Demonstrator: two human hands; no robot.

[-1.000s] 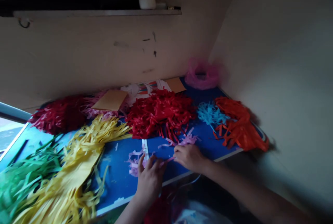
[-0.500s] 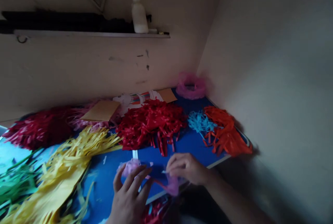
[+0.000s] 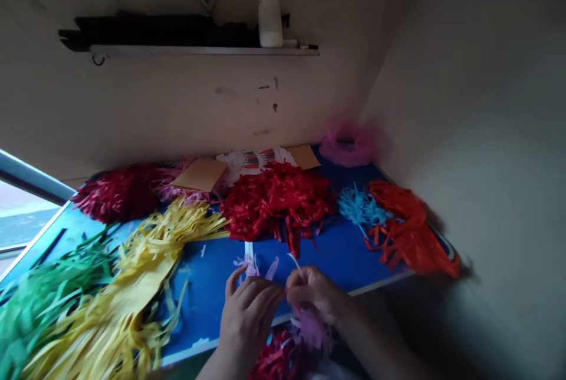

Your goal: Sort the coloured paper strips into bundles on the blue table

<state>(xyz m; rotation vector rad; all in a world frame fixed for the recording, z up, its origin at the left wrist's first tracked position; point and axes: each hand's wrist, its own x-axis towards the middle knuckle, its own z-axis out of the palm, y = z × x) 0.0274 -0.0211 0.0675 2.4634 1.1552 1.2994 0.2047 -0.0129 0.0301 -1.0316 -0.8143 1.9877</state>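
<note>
My left hand [image 3: 252, 312] is at the front edge of the blue table, its fingers bent together around lilac fringed paper [image 3: 251, 265]. Ends of that paper stick up past the knuckles. Close beside it, my right hand [image 3: 316, 294] is closed on another part of lilac fringed paper [image 3: 312, 327], which hangs below the fist. A thin pale strip [image 3: 294, 262] pokes out above the right fingers. The fingertips of both hands nearly meet, and the exact grip between them is hidden. Below the hands lies a dark red fringed bundle [image 3: 283, 356].
Red fringe [image 3: 278, 197], yellow fringe [image 3: 154, 262], green fringe [image 3: 71, 274], blue fringe [image 3: 365, 209] and orange fringe [image 3: 409, 238] cover parts of the blue table [image 3: 207, 291]. Brown card [image 3: 201, 174] and pink netting [image 3: 347, 147] lie behind. A shelf [image 3: 203, 50] carries a white bottle [image 3: 269, 17].
The view has swung left. My left hand has risen from over the lilac clump and closed its fingers. My hands are nearer each other, and lilac fringe now hangs beneath my right hand.
</note>
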